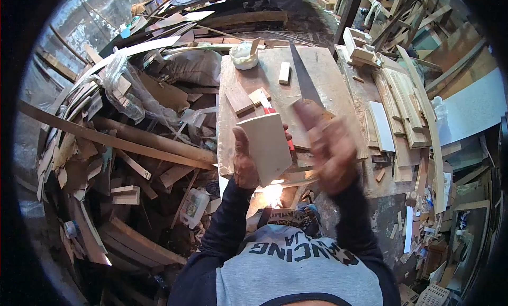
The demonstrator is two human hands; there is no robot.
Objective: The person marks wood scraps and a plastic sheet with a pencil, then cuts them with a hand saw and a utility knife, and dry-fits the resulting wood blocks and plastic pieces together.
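My left hand (245,160) is closed around a pale flat wooden board (264,147), held tilted up over the near edge of the workbench (233,94). Its thumb lies along the left side, and fingertips show at the right edge. To the right of the board, my right hand (334,152) is smeared by motion, its fingers hidden in the blur. Just beyond it a handsaw (304,78) lies on the bench, blade pointing away. Partly hidden behind the board is a red item (269,110). Small wood pieces (239,98) lie close by.
A white tub (244,56) with a stick in it stands at the bench's far left. One small pale block (284,73) lies near the saw. Stacked planks (405,105) line the right side. Scrap wood and a long batten (116,139) crowd the left.
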